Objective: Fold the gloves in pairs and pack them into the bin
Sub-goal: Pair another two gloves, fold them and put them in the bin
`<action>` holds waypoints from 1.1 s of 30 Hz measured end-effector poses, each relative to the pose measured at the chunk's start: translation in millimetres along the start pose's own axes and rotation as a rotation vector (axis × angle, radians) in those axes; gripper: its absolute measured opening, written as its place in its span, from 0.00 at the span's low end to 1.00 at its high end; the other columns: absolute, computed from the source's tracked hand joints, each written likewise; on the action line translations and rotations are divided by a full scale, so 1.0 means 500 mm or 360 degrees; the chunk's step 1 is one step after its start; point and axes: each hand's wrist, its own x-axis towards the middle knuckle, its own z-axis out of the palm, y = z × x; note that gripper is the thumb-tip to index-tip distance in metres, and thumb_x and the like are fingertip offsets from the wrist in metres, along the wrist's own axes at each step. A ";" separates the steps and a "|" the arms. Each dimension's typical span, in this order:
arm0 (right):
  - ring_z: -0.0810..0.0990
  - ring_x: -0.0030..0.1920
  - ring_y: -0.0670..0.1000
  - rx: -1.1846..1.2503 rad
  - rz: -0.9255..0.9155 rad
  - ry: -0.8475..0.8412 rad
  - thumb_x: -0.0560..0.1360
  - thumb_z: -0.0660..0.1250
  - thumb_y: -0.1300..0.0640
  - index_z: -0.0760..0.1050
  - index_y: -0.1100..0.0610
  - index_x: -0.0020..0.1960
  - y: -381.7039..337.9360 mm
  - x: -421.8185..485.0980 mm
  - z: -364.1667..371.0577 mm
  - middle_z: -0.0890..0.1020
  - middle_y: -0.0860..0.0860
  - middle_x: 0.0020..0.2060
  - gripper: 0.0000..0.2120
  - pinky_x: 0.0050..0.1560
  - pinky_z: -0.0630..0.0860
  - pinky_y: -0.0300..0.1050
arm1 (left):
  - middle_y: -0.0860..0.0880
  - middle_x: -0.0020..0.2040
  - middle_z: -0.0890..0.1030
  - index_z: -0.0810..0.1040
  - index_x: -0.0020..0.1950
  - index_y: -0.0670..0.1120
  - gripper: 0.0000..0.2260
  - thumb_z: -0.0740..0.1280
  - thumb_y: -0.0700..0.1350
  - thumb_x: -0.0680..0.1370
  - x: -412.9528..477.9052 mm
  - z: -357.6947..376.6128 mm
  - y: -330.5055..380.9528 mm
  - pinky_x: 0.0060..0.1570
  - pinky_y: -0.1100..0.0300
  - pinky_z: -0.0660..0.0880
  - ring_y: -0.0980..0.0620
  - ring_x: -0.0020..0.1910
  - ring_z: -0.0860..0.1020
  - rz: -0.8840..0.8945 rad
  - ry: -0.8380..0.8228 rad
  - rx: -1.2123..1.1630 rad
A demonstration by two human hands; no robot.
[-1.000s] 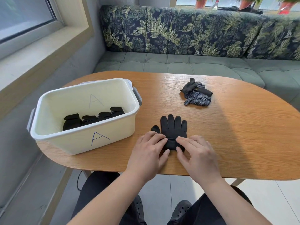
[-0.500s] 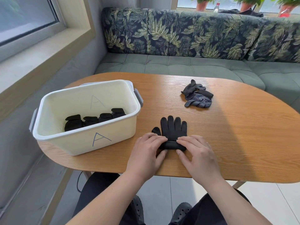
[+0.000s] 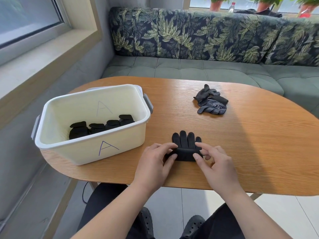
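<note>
Head view, the only one here: a person is sitting at a rounded wooden desk (image 3: 250, 149), working on a stacked pair of black gloves (image 3: 186, 149) lying near the front edge, glove fingers pointing away from them. The cuff end is sitting doubled over into a thick band across the palms. The left hand (image 3: 152, 163) is gripping the left end of that band, fingers curled over the top and thumb on the near side. The right hand (image 3: 218, 164) is pinching the right end between thumb and forefinger, with its other fingers loosely bent and hovering off the cloth.

Just to the left, the cream plastic bin (image 3: 77, 152) with grey side latches is standing on the desk. Somebody's drawn a big "A" (image 3: 107, 147) in blue marker on the front wall, and a fainter "A" (image 3: 103, 108) is showing on the far wall. Inside, folded gloves (image 3: 101, 126) are lining up in a row along the bottom.

Further back on the right, well apart from the hands, two loose gloves (image 3: 211, 104) are lying in a heap. The top one is showing a dotted palm with some printing on it, too small to read.

Behind the desk a green sofa (image 3: 207, 69) with a leaf-print back is running along the wall, with plant pots (image 3: 215, 6) and a bottle (image 3: 232, 6) on the ledge above. Black clogs (image 3: 146, 219) are peeking out underneath.
</note>
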 end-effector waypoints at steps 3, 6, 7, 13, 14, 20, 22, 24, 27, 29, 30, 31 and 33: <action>0.79 0.50 0.46 -0.0008 0.0007 0.0054 0.78 0.76 0.49 0.82 0.40 0.67 0.002 0.006 0.004 0.80 0.37 0.48 0.18 0.50 0.74 0.35 | 0.60 0.56 0.79 0.79 0.69 0.58 0.14 0.70 0.52 0.84 0.006 0.002 -0.003 0.60 0.53 0.76 0.56 0.58 0.75 0.0070 0.0020 0.0088; 0.77 0.51 0.46 -0.0083 -0.0072 0.0054 0.80 0.74 0.52 0.81 0.41 0.67 0.009 0.011 0.007 0.80 0.36 0.50 0.16 0.50 0.75 0.40 | 0.57 0.64 0.80 0.79 0.72 0.54 0.16 0.65 0.54 0.86 0.012 0.012 -0.008 0.68 0.52 0.72 0.53 0.67 0.71 0.0116 0.0028 0.0306; 0.77 0.52 0.46 -0.0111 -0.0091 0.0051 0.81 0.73 0.53 0.82 0.41 0.67 0.011 0.011 0.008 0.80 0.36 0.52 0.16 0.51 0.75 0.41 | 0.56 0.65 0.79 0.78 0.73 0.53 0.17 0.64 0.55 0.86 0.013 0.014 -0.009 0.69 0.51 0.72 0.53 0.69 0.70 0.0103 0.0026 0.0343; 0.73 0.59 0.47 -0.0416 -0.0146 0.0106 0.84 0.67 0.50 0.83 0.44 0.68 0.010 0.008 0.018 0.77 0.41 0.56 0.14 0.54 0.76 0.46 | 0.55 0.75 0.73 0.75 0.76 0.54 0.17 0.63 0.52 0.87 0.006 0.019 -0.010 0.74 0.48 0.67 0.49 0.76 0.68 0.0201 0.0035 0.0467; 0.73 0.60 0.47 -0.0482 -0.0138 0.0099 0.84 0.66 0.48 0.82 0.44 0.69 0.006 0.007 0.020 0.77 0.41 0.57 0.15 0.54 0.76 0.47 | 0.55 0.77 0.72 0.75 0.76 0.54 0.17 0.63 0.51 0.87 0.005 0.020 -0.010 0.75 0.48 0.66 0.48 0.77 0.68 0.0261 0.0016 0.0486; 0.72 0.62 0.49 -0.0693 -0.0155 0.0066 0.84 0.64 0.44 0.81 0.45 0.71 0.003 0.007 0.022 0.78 0.44 0.62 0.17 0.60 0.76 0.52 | 0.55 0.76 0.76 0.79 0.74 0.52 0.18 0.61 0.55 0.87 -0.001 0.028 -0.006 0.73 0.48 0.68 0.51 0.74 0.73 0.0475 -0.0060 0.0600; 0.72 0.65 0.51 -0.0759 -0.0146 0.0047 0.84 0.64 0.44 0.80 0.45 0.71 0.002 0.007 0.025 0.77 0.46 0.66 0.18 0.62 0.75 0.55 | 0.54 0.75 0.77 0.79 0.74 0.51 0.18 0.61 0.55 0.87 -0.002 0.030 -0.005 0.73 0.49 0.68 0.50 0.73 0.74 0.0473 -0.0078 0.0635; 0.72 0.69 0.53 -0.0799 -0.0168 0.0053 0.84 0.64 0.46 0.80 0.46 0.72 -0.003 0.004 0.024 0.76 0.47 0.70 0.18 0.65 0.74 0.56 | 0.54 0.75 0.77 0.79 0.74 0.51 0.19 0.60 0.55 0.87 -0.002 0.031 -0.005 0.74 0.49 0.68 0.50 0.73 0.73 0.0458 -0.0098 0.0663; 0.72 0.72 0.52 -0.0756 -0.0357 0.0067 0.84 0.66 0.50 0.80 0.49 0.72 -0.008 -0.003 0.020 0.77 0.45 0.72 0.17 0.67 0.73 0.54 | 0.53 0.75 0.77 0.78 0.75 0.51 0.19 0.59 0.56 0.87 -0.001 0.030 -0.004 0.74 0.48 0.69 0.49 0.74 0.73 0.0432 -0.0115 0.0686; 0.75 0.70 0.51 -0.0735 -0.0474 0.0054 0.84 0.66 0.51 0.82 0.49 0.70 -0.004 -0.008 0.021 0.80 0.42 0.70 0.16 0.66 0.74 0.54 | 0.54 0.75 0.77 0.78 0.76 0.51 0.21 0.58 0.58 0.88 -0.001 0.029 -0.003 0.74 0.48 0.69 0.49 0.75 0.71 0.0400 -0.0129 0.0703; 0.76 0.69 0.51 -0.0729 -0.0481 0.0057 0.84 0.66 0.50 0.83 0.48 0.69 -0.001 -0.009 0.023 0.82 0.41 0.68 0.15 0.64 0.74 0.53 | 0.54 0.76 0.77 0.77 0.76 0.51 0.22 0.57 0.59 0.88 -0.001 0.030 -0.003 0.74 0.48 0.68 0.50 0.76 0.71 0.0382 -0.0137 0.0712; 0.77 0.68 0.50 -0.0723 -0.0454 0.0070 0.83 0.65 0.50 0.84 0.47 0.67 0.000 -0.008 0.025 0.82 0.40 0.67 0.15 0.63 0.74 0.53 | 0.54 0.76 0.76 0.77 0.77 0.51 0.22 0.56 0.60 0.88 0.000 0.030 -0.003 0.75 0.48 0.68 0.50 0.77 0.70 0.0363 -0.0147 0.0721; 0.78 0.66 0.50 -0.0721 -0.0390 0.0100 0.82 0.65 0.49 0.85 0.45 0.65 0.001 -0.005 0.029 0.83 0.38 0.65 0.15 0.63 0.73 0.51 | 0.55 0.77 0.76 0.76 0.77 0.52 0.24 0.54 0.61 0.88 0.002 0.030 -0.003 0.75 0.49 0.67 0.51 0.78 0.69 0.0329 -0.0177 0.0736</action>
